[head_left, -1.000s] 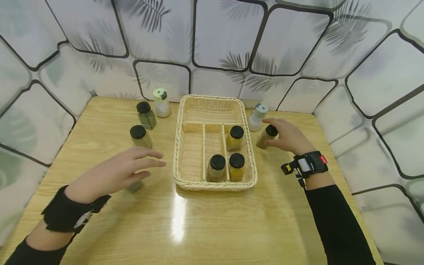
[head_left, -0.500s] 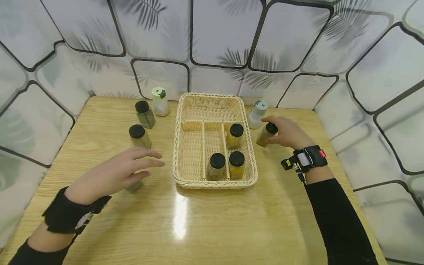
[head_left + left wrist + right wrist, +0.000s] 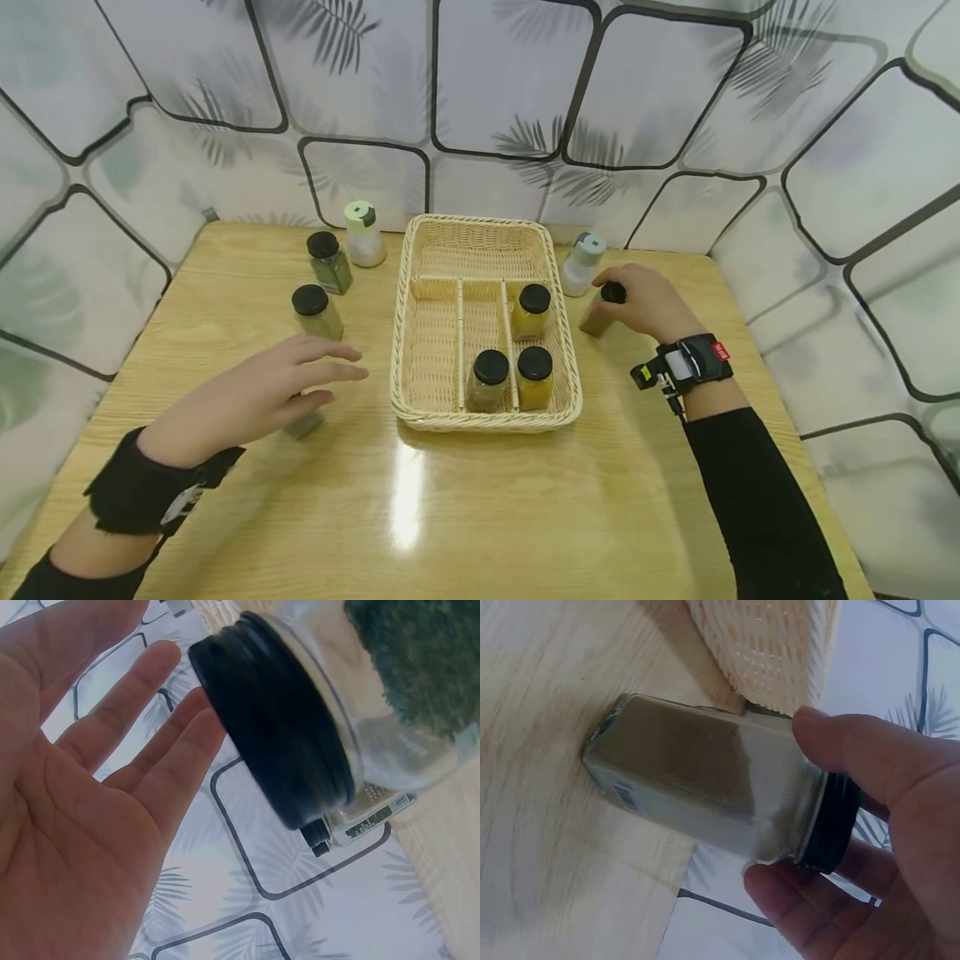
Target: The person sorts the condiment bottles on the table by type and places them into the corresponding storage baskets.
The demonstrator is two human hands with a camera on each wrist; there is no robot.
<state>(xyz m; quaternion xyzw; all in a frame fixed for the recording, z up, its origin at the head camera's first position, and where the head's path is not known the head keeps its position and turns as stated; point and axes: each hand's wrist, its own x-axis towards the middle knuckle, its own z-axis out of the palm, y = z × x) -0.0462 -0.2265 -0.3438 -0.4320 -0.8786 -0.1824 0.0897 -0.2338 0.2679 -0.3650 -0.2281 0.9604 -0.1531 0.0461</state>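
In the head view my right hand (image 3: 645, 302) reaches over a black-lidded spice jar (image 3: 597, 317) standing right of the basket. In the right wrist view thumb and fingers pinch that jar, filled with brownish powder (image 3: 690, 757), around its neck below the lid. My left hand (image 3: 262, 396) hovers with fingers extended, holding nothing. Beneath it a spice jar (image 3: 303, 425) is mostly hidden. Close to the left palm (image 3: 67, 840), the left wrist view has a black-lidded jar of green dried herbs (image 3: 420, 660).
A divided wicker basket (image 3: 401, 350) bears two yellow-filled jars (image 3: 534, 387) and a brownish jar (image 3: 489, 392). Two more black-lidded jars (image 3: 330, 268) and a white shaker bottle (image 3: 365, 242) stand at left. Another white shaker bottle (image 3: 579, 271) is behind the right hand. A patterned curtain (image 3: 495, 83) borders the table.
My right hand's fingers have drawn in around the jar's neck and now cover more of its lid. The left hand stays nearly in place.
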